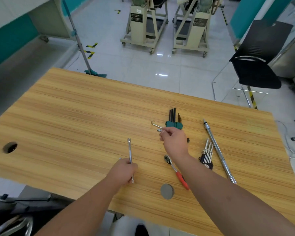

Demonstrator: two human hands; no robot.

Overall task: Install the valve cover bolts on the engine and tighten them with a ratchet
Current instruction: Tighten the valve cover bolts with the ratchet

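Observation:
My left hand [124, 169] grips a slim chrome extension bar [130, 150] that points away from me over the wooden table [66, 116]. My right hand [173, 140] pinches a small silver bolt or socket [159, 130] together with a bent silver hex key [155, 124], just in front of a green holder of black hex keys [174, 120]. A ratchet with a red handle [176, 172] lies on the table under my right wrist, untouched. No engine or valve cover shows on the table.
A long chrome bar [218, 150] and a black holder of silver hex keys [207, 156] lie at the right. A grey round disc [167, 191] sits near the front edge. A cable hole [10, 147] is at the left. Beyond stand a black chair [257, 62], a mop [85, 53] and two engine stands [143, 26].

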